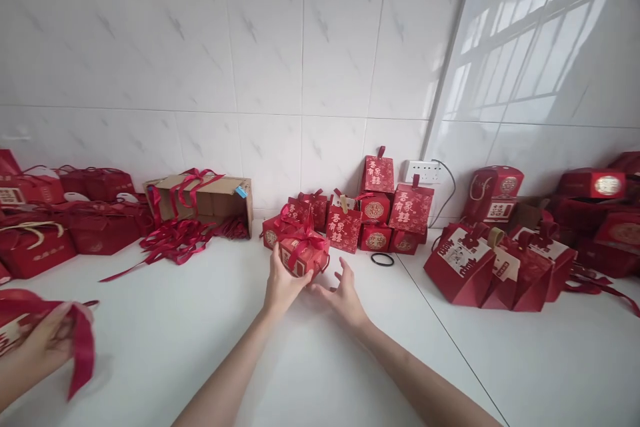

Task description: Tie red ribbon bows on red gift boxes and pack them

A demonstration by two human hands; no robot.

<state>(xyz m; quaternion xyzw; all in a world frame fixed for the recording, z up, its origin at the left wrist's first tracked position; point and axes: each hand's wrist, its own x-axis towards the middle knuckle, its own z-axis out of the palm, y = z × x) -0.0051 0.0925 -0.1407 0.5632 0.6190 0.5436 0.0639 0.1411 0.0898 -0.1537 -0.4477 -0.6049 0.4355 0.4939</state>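
Observation:
My left hand grips a small red gift box tied with a red ribbon bow, holding it by its near left side just above the white counter. My right hand is beside the box on the right, fingers spread and apart, a little clear of it. Right behind the box stands a cluster of similar small red boxes with gold lettering, stacked against the tiled wall.
A cardboard carton spilling red ribbons lies at back left. Red gift bags stand at the right, more at the far left. A black hair tie lies on the counter. Another person's hand holds ribbon at the lower left.

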